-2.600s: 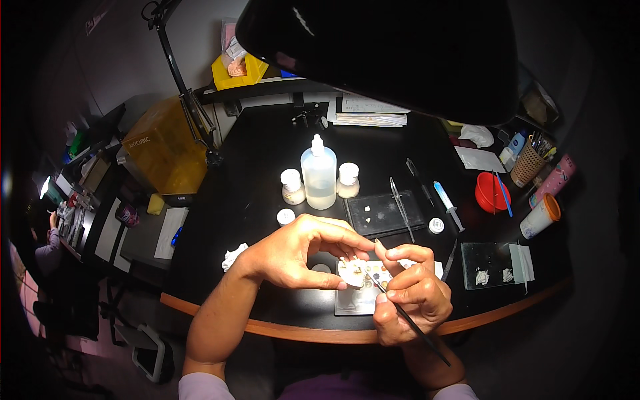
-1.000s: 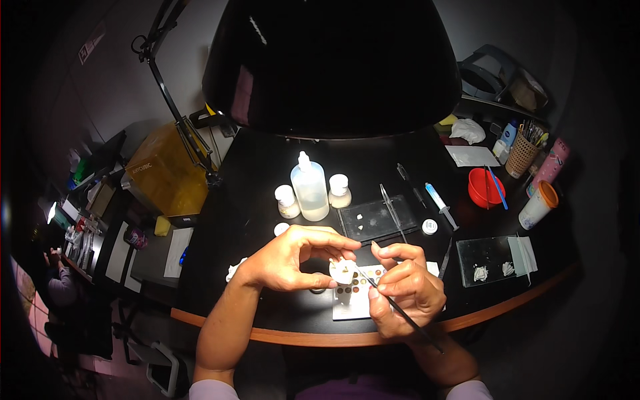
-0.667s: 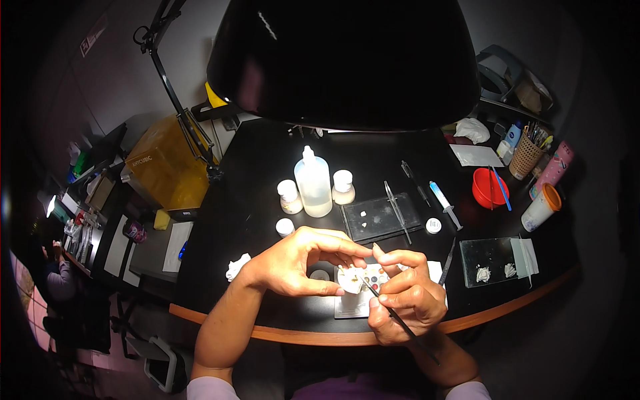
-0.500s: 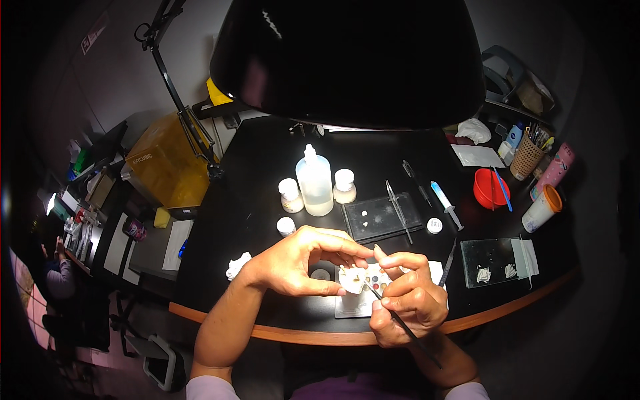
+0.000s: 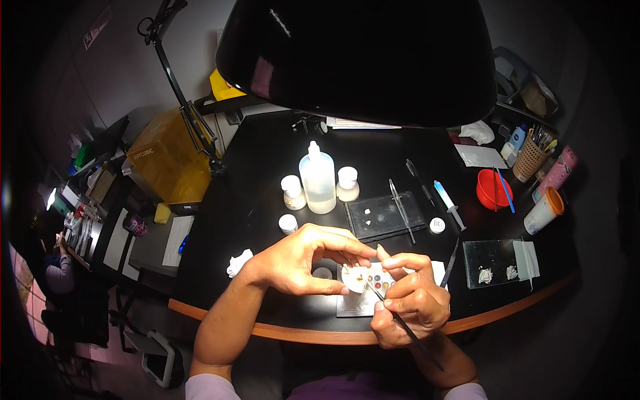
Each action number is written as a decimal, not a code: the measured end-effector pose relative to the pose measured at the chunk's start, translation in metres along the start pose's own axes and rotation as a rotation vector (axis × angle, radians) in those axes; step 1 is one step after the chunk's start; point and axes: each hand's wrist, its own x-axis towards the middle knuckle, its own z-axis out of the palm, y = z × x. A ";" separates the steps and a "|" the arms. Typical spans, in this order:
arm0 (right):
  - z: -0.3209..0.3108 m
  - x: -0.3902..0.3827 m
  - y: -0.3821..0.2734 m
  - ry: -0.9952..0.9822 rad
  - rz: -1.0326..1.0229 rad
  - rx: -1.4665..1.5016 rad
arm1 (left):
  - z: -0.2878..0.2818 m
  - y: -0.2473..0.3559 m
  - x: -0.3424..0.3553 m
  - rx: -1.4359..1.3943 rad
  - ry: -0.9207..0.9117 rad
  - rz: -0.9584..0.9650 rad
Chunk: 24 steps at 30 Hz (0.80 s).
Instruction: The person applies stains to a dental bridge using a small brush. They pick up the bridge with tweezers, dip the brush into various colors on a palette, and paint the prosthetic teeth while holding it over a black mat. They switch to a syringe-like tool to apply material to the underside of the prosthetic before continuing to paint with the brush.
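Brush (image 5: 400, 325) apparently touching small white piece (image 5: 353, 279)

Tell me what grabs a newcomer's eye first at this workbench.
The big black lamp shade looming over the top of the view. Below it, at the near edge of the black table, the left hand pinches a small white piece while the right hand works a thin brush on it. Behind them stands a clear bottle.

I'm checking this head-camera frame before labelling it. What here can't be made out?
- Small white piece: mostly covered by the left hand; its shape is unclear.
- Thin brush: its tip is too small to see.
- Back of the black desk: hidden behind the black lamp shade.
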 end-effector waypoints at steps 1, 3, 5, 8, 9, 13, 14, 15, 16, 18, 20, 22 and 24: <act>0.000 0.000 -0.001 -0.007 0.007 0.011 | 0.000 0.000 0.000 0.000 -0.002 0.001; -0.001 0.000 -0.001 -0.007 0.010 0.028 | 0.000 0.000 0.000 -0.001 -0.005 0.002; -0.001 0.000 -0.001 -0.003 0.012 0.036 | 0.000 0.000 0.000 -0.010 -0.006 0.003; 0.000 0.000 0.000 0.013 0.013 0.012 | 0.001 0.001 0.000 -0.006 -0.006 -0.006; 0.000 -0.001 0.001 0.020 0.014 -0.010 | 0.001 0.002 0.000 -0.002 -0.006 -0.010; -0.001 0.000 0.000 -0.021 0.004 0.030 | 0.001 0.002 0.000 -0.012 0.003 0.002; -0.002 0.000 0.000 -0.022 0.005 0.030 | 0.002 0.000 0.000 -0.013 0.005 0.011; -0.004 0.000 -0.001 -0.022 0.005 0.029 | 0.002 0.000 0.000 -0.015 0.006 0.020; -0.005 0.000 -0.001 -0.023 0.007 0.028 | 0.002 0.000 0.000 -0.014 0.004 0.014; -0.005 -0.002 -0.001 -0.014 0.017 0.039 | 0.002 0.002 0.000 -0.011 0.000 0.002; -0.004 -0.002 -0.001 -0.005 0.022 0.043 | 0.002 0.003 0.000 -0.017 0.001 0.002; -0.002 -0.001 -0.001 0.003 0.020 0.040 | 0.002 0.003 0.000 -0.023 0.003 0.004; -0.001 -0.001 0.000 0.005 0.017 0.040 | 0.003 0.002 0.000 -0.030 0.007 0.008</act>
